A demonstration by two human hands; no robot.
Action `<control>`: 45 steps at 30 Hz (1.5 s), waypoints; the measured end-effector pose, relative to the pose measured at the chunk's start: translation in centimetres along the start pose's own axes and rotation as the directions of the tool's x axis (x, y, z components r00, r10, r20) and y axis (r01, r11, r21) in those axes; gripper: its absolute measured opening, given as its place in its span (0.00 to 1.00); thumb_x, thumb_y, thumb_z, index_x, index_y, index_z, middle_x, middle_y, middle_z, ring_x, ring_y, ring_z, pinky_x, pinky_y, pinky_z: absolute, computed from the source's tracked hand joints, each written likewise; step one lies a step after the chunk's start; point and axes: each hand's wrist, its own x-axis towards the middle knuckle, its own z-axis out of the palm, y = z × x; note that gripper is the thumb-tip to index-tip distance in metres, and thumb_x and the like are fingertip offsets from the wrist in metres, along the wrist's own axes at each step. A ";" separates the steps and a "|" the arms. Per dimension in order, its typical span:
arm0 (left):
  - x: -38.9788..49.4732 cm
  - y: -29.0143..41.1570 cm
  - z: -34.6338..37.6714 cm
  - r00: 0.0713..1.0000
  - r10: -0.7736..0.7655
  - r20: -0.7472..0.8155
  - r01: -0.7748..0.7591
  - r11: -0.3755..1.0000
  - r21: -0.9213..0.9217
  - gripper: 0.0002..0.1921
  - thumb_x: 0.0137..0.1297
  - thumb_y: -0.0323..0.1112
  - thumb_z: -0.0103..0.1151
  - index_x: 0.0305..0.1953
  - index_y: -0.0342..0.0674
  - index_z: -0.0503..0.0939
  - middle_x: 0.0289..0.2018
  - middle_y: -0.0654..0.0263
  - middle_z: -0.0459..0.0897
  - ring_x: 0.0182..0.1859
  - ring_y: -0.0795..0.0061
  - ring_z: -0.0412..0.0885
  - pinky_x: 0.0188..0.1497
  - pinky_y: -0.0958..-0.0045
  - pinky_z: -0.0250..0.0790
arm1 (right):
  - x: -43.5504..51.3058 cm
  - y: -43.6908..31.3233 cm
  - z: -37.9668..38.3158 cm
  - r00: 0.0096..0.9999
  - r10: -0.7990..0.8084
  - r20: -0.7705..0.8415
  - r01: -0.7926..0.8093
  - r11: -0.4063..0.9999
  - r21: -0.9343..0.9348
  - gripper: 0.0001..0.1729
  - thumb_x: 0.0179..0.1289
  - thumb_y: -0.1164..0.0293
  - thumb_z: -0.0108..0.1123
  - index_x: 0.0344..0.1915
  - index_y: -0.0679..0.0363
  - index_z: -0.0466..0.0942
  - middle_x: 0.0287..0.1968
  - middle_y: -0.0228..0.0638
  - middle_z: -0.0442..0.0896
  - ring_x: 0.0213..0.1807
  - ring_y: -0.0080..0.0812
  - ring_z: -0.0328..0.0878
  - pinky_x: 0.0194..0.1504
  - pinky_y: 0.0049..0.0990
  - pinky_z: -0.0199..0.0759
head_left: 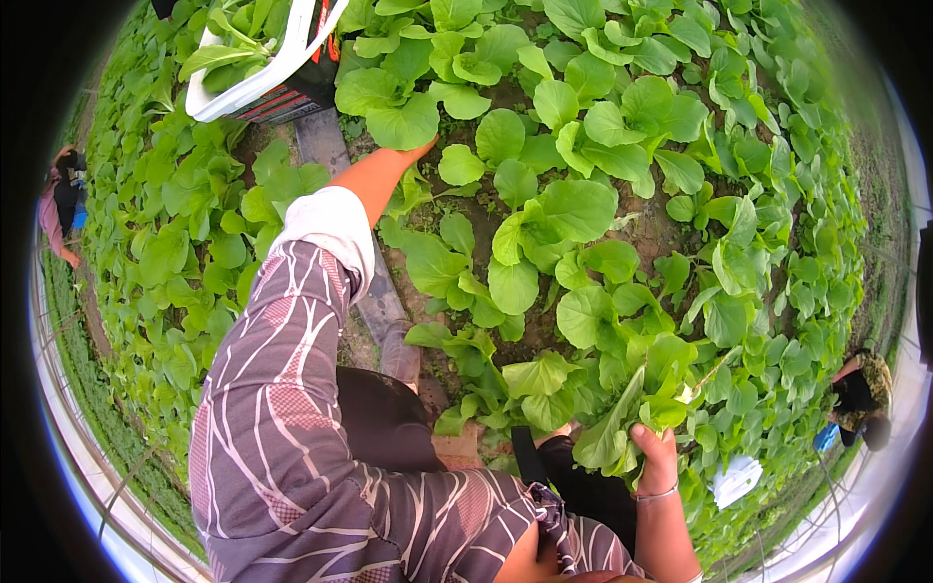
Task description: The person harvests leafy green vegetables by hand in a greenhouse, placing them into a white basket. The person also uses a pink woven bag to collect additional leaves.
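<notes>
My left arm reaches forward from a rolled white cuff, and my left hand (pixel 423 149) is mostly hidden beneath a broad leaf of a leafy green plant (pixel 404 120); its fingers cannot be made out. At the lower right my right hand (pixel 656 448), with a bracelet at the wrist, is closed around a bunch of leafy greens (pixel 619 426). A pale root end (pixel 686 394) shows at the bunch's upper right. Rooted leafy green plants (pixel 539 233) stand between my two hands, with soil showing among them.
A white-rimmed crate (pixel 240 98) with cut greens stands at the upper left. A narrow board (pixel 379 291) runs along the ground near my knee. White plastic bags (pixel 735 481) lie on the plants at right. Other people work at the far left (pixel 62 200) and far right (pixel 864 393).
</notes>
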 end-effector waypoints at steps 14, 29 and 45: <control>1.4 -1.3 0.8 0.999 0.019 0.033 -0.014 0.987 -0.158 0.24 0.53 0.41 0.63 0.51 0.37 0.76 0.46 0.59 0.79 0.47 0.67 0.76 0.47 0.64 0.69 | -0.1 0.0 0.2 1.000 0.002 0.020 -0.002 1.000 0.019 0.26 0.50 0.77 0.61 0.53 0.65 0.69 0.45 0.35 0.79 0.44 0.30 0.77 0.48 0.29 0.72; -0.2 10.1 -2.1 0.706 0.600 0.376 -0.427 0.785 -0.449 0.26 0.51 0.26 0.54 0.56 0.42 0.75 0.46 0.54 0.81 0.47 0.61 0.78 0.49 0.64 0.69 | 0.2 0.3 -0.2 1.000 0.017 -0.005 -0.017 1.000 -0.006 0.27 0.49 0.78 0.59 0.54 0.65 0.68 0.45 0.37 0.78 0.44 0.32 0.77 0.48 0.29 0.72; 0.9 9.0 -5.9 0.913 0.354 -0.204 -0.372 0.927 -0.058 0.17 0.50 0.26 0.55 0.45 0.39 0.76 0.38 0.54 0.80 0.44 0.52 0.79 0.45 0.56 0.72 | -0.1 0.1 -0.4 0.999 0.036 -0.013 -0.036 0.999 -0.008 0.29 0.49 0.77 0.61 0.54 0.66 0.68 0.46 0.37 0.78 0.45 0.32 0.77 0.49 0.30 0.72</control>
